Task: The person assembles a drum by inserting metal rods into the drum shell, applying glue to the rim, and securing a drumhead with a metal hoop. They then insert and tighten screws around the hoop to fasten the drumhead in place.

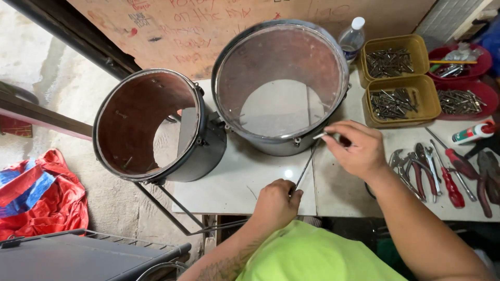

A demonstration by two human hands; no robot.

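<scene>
My left hand (275, 202) grips the lower end of a thin metal rod (307, 165) that slants up toward my right hand (355, 149). My right hand pinches the rod's upper end near the rim of a large dark drum shell (281, 83) standing open-side up on the white table (234, 179). A second, smaller drum shell (148, 125) with a reddish inside stands to the left, overhanging the table's edge.
Two yellow trays (398, 99) and red bowls (463, 96) of metal screws sit at the back right, beside a plastic bottle (352, 39). Pliers and red-handled screwdrivers (448, 174) lie right of my arm. A red cloth (39, 195) lies on the floor at left.
</scene>
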